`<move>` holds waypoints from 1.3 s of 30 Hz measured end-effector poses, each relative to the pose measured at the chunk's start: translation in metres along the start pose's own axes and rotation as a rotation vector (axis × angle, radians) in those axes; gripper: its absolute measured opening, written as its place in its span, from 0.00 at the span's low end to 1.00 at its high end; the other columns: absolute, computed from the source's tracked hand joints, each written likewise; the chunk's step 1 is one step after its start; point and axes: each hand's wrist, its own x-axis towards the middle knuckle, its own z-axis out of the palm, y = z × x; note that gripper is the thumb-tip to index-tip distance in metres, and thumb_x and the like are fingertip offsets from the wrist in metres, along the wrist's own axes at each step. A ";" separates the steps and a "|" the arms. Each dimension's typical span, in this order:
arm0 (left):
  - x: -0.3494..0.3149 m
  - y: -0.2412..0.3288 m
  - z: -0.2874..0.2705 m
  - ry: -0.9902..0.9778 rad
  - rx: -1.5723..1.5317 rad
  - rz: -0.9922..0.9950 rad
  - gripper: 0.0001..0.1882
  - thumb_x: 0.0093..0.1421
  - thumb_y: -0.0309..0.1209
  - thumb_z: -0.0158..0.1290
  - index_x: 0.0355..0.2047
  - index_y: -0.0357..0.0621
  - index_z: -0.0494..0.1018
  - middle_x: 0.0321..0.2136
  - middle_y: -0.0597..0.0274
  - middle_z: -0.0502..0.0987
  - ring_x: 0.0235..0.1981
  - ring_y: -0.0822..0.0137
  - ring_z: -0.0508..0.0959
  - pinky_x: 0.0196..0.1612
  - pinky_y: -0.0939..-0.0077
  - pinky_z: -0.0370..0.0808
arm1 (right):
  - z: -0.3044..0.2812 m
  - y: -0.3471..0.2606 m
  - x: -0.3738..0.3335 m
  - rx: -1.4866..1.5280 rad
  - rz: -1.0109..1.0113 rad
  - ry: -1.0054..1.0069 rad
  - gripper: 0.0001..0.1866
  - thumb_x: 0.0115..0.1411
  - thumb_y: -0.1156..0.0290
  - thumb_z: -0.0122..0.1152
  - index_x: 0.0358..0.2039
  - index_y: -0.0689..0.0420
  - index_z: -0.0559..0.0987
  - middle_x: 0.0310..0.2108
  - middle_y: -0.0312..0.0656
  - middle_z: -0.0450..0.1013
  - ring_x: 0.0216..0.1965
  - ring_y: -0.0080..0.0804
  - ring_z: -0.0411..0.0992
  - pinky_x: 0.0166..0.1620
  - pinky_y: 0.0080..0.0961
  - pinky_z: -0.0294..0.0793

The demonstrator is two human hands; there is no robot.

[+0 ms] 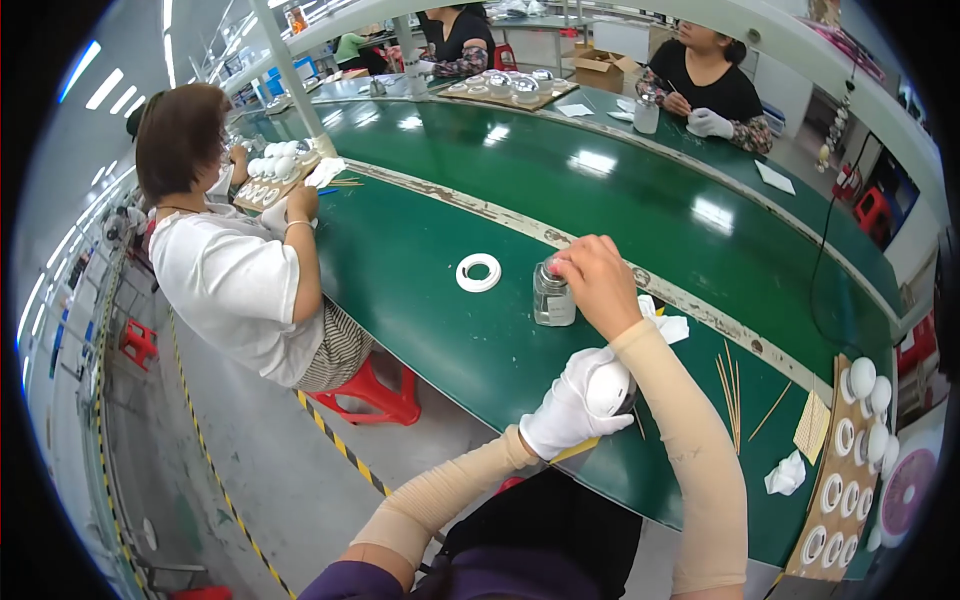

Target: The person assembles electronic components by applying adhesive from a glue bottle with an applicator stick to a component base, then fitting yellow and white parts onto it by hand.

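My left hand (567, 408), in a white glove, is closed around a white rounded housing (607, 388) with a dark part at its lower right side. It holds this housing just above the near table edge. My bare right hand (602, 285) is at the mouth of a clear glass bottle (553, 300) that stands upright on the green table. Its fingertips are pinched together there; what they hold, if anything, is hidden. A white ring (479, 272) lies flat on the table, left of the bottle. Beige sleeves cover both my forearms.
Thin wooden sticks (733, 395) and crumpled white tissue (786, 473) lie to the right. Beyond them, a board (822, 480) carries several white rings and domes. A co-worker (225, 240) sits at left; another (705, 95) works across the green bench (450, 150).
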 end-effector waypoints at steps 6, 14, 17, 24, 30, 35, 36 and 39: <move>0.003 -0.004 0.001 -0.032 -0.032 -0.041 0.47 0.39 0.36 0.71 0.59 0.42 0.60 0.53 0.48 0.65 0.54 0.49 0.68 0.57 0.61 0.67 | -0.005 0.000 -0.001 -0.095 -0.162 -0.069 0.06 0.50 0.76 0.63 0.31 0.57 0.81 0.33 0.42 0.71 0.40 0.41 0.69 0.41 0.34 0.72; 0.008 -0.018 -0.013 -0.096 -0.032 0.033 0.55 0.35 0.36 0.74 0.62 0.42 0.56 0.57 0.47 0.61 0.57 0.48 0.67 0.59 0.62 0.67 | -0.070 -0.021 -0.057 0.607 0.429 0.116 0.06 0.59 0.76 0.59 0.36 0.64 0.79 0.32 0.36 0.76 0.34 0.19 0.72 0.38 0.16 0.71; 0.008 -0.019 -0.010 -0.135 -0.100 -0.013 0.55 0.36 0.35 0.74 0.62 0.44 0.55 0.57 0.49 0.61 0.56 0.52 0.68 0.58 0.64 0.68 | -0.072 -0.023 -0.145 0.594 0.473 0.207 0.03 0.57 0.83 0.54 0.30 0.64 0.77 0.42 0.42 0.71 0.42 0.25 0.70 0.45 0.21 0.70; 0.002 -0.026 -0.004 -0.185 -0.131 -0.027 0.48 0.44 0.32 0.72 0.61 0.43 0.54 0.54 0.55 0.67 0.54 0.64 0.70 0.57 0.69 0.69 | -0.037 -0.062 -0.174 0.534 0.516 0.326 0.07 0.50 0.88 0.60 0.29 0.63 0.78 0.60 0.49 0.63 0.53 0.35 0.68 0.53 0.28 0.70; 0.002 -0.024 0.007 -0.109 -0.107 -0.070 0.49 0.38 0.36 0.73 0.58 0.42 0.57 0.53 0.52 0.64 0.54 0.56 0.69 0.56 0.66 0.68 | -0.031 -0.037 -0.157 0.672 0.861 0.563 0.04 0.57 0.80 0.61 0.33 0.64 0.75 0.55 0.50 0.68 0.37 0.24 0.71 0.42 0.19 0.71; 0.000 -0.026 0.002 -0.109 -0.254 -0.147 0.49 0.37 0.35 0.73 0.57 0.43 0.57 0.50 0.53 0.66 0.52 0.56 0.71 0.56 0.67 0.69 | -0.024 -0.060 -0.176 0.608 0.538 0.482 0.05 0.55 0.84 0.60 0.31 0.64 0.73 0.56 0.50 0.67 0.41 0.26 0.72 0.45 0.21 0.71; -0.001 -0.028 0.000 -0.110 -0.237 -0.134 0.49 0.37 0.35 0.73 0.57 0.43 0.57 0.50 0.53 0.67 0.51 0.57 0.71 0.55 0.67 0.69 | -0.025 -0.060 -0.177 0.605 0.544 0.481 0.05 0.55 0.84 0.60 0.31 0.64 0.73 0.56 0.50 0.67 0.41 0.26 0.72 0.45 0.21 0.71; 0.003 -0.030 0.003 -0.121 -0.151 -0.086 0.48 0.38 0.35 0.73 0.57 0.43 0.57 0.50 0.54 0.67 0.51 0.57 0.72 0.55 0.67 0.69 | -0.032 -0.056 -0.171 0.619 0.619 0.439 0.03 0.58 0.83 0.58 0.29 0.63 0.72 0.55 0.50 0.68 0.54 0.32 0.68 0.54 0.25 0.68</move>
